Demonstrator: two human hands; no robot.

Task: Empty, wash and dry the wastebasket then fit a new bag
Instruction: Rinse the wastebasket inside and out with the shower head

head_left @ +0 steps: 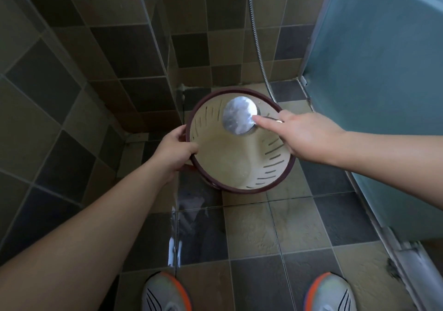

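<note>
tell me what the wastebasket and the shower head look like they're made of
Wastebasket: likely cream plastic, matte, with moulded slits in the wall and a dark maroon rim. Shower head: looks like chromed metal or plated plastic, its round back mirror-shiny.

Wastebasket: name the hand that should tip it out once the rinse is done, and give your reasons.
Left. The left hand already grips the wastebasket by its dark rim, while the right hand holds the shower head over the opening and probably cannot let go.

Left hand point(176, 151) grips the wastebasket point(230, 164) rim; right hand point(304, 135) holds the showerhead point(240, 115) inside.
</note>
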